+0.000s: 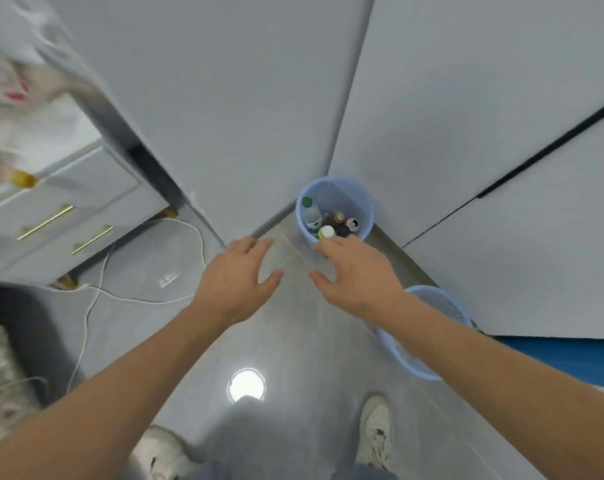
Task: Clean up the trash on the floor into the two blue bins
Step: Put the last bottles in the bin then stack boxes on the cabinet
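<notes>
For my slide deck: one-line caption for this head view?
Both hands open above the floor, reaching toward a bottle-filled blue bin in the corner.

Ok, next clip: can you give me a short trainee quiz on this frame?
1. True or false: the corner blue bin is empty.
2. The second blue bin stands: A) partly under the right forearm; B) beside the drawer unit; C) between the shoes.
3. Fill in: the clear bottle leaning in the corner blue bin has a ___ cap.

Key: 1 false, it holds bottles and a can. 2 A. 3 green.
</notes>
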